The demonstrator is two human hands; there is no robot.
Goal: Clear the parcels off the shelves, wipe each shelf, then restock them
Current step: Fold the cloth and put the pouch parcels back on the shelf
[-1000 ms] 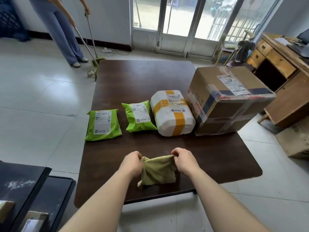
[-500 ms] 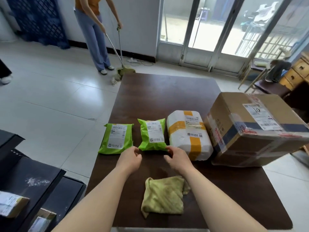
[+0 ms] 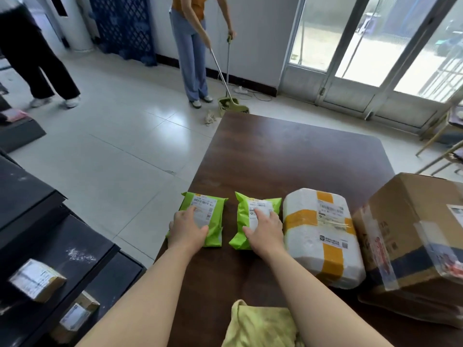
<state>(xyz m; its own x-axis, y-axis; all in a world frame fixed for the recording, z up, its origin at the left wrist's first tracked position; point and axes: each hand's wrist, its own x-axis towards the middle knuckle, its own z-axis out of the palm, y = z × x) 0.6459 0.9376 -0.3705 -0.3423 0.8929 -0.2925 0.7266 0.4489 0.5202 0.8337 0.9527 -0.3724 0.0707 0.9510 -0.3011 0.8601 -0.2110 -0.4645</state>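
L hand (image 3: 188, 231) lies on the left green parcel (image 3: 215, 221), R hand (image 3: 265, 231) on the right green parcel (image 3: 240, 214). Fingers are fairly straight on top, thumbs out, no clear grip on either. Both parcels lie flat at the table's (image 3: 288, 156) left side, a gap btw them. Just right of R hand: white parcel w/ yellow tape (image 3: 323, 246), then a big cardboard box (image 3: 413, 234). Yellow-green cloth (image 3: 260, 326) on table btw the forearms. Dark shelves (image 3: 62, 246) at left w/ two small boxes (image 3: 37, 280) on them. Beyond table: person sweeping (image 3: 193, 46) w/ dustpan (image 3: 233, 105); 2nd person (image 3: 32, 51) far left.
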